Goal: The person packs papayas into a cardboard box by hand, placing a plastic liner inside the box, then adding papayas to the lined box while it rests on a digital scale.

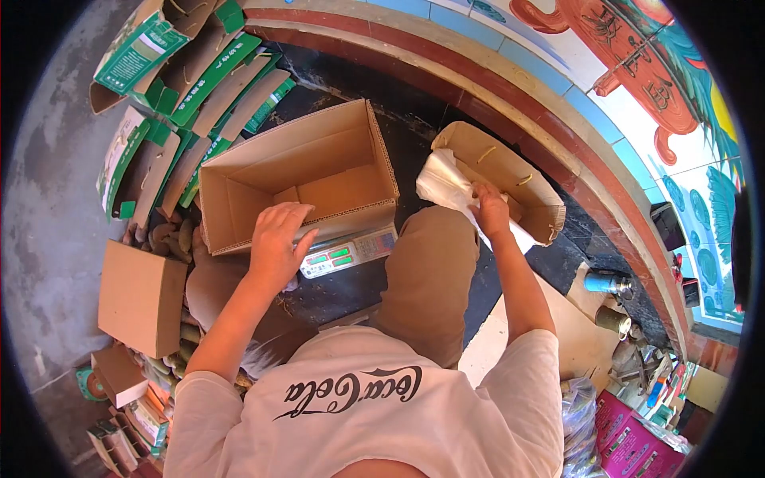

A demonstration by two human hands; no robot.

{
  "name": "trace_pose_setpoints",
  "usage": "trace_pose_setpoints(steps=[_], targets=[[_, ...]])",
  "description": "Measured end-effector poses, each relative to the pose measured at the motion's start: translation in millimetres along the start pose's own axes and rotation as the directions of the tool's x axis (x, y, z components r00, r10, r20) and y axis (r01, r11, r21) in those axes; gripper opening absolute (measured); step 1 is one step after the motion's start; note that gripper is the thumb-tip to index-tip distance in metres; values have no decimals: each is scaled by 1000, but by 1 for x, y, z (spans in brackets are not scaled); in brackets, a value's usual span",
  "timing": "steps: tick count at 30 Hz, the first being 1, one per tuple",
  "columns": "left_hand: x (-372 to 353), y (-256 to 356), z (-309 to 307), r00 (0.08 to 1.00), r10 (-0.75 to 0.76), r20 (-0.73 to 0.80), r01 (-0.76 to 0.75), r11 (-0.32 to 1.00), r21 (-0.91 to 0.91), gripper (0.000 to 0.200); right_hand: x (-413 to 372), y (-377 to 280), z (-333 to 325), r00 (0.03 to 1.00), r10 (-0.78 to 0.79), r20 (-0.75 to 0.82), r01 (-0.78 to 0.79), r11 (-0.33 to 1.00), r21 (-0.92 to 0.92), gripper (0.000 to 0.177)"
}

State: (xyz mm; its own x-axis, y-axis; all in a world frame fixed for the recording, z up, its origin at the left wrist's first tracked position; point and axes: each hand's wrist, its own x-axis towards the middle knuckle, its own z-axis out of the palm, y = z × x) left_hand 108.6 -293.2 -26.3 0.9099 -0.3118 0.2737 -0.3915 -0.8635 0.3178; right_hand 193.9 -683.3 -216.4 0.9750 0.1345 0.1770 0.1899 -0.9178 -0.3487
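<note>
A large open cardboard box (343, 191) stands in front of me, on a digital scale (351, 253) with lit green displays. My left hand (279, 239) is at the box's near edge, fingers stretched out and thumb apart, holding nothing. To the right, a smaller carton with rope handles (542, 199) contains a white plastic sheet (445, 182) that spills over its side. My right hand (492, 209) reaches into this carton with curled fingers closed on the white sheet; the fingertips are partly hidden.
Green-and-white cartons (143, 56) are stacked at the far left. A closed brown box (142, 296) sits left of me beside brown, root-like produce (171, 239). On the right are a blue flask (607, 284), a tin can (612, 320) and a magenta box (637, 438). A low ledge curves behind.
</note>
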Motion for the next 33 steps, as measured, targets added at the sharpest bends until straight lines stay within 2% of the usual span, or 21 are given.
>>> trace_pose_setpoints(steps=[3,6,9,10,13,17,18,21,24,28,31,32,33], targets=[[2,-2,1,999,33,-8,-32,999,13,34,4,9,5,997,53,64,-56,997,53,18],[6,-2,1,1000,22,-19,-22,1000,-5,31,7,22,7,989,138,60,-146,979,146,15],[13,1,1,999,20,-28,-20,1000,-5,30,11,40,14,976,201,-89,-151,906,394,12],[15,2,2,999,23,-31,-23,1000,-15,29,12,47,15,976,206,-74,-147,865,480,9],[23,4,5,998,34,-43,-36,998,-50,28,13,53,11,926,377,-23,-272,707,653,7],[37,10,9,997,38,-60,-45,992,-119,28,24,56,2,835,550,-34,-239,417,877,7],[42,13,10,997,36,-64,-44,990,-135,28,27,55,-6,820,572,-4,-284,413,865,7],[62,27,16,999,5,-42,-16,961,-278,29,39,52,-29,866,495,-70,-177,435,883,8],[101,59,24,993,99,-57,-113,926,-359,34,49,22,-76,936,344,-73,-114,495,861,10],[164,112,70,924,325,-203,-371,891,-262,49,53,-20,-120,989,145,30,-107,565,818,8],[196,136,110,840,472,-270,-510,855,-91,36,56,-42,-132,999,43,-23,-2,510,860,6],[202,136,117,913,383,-138,-404,895,-188,31,54,-40,-136,997,74,-11,-34,583,812,4],[209,137,121,956,294,8,-282,922,-267,25,52,-35,-140,986,148,-81,-23,591,806,5]])
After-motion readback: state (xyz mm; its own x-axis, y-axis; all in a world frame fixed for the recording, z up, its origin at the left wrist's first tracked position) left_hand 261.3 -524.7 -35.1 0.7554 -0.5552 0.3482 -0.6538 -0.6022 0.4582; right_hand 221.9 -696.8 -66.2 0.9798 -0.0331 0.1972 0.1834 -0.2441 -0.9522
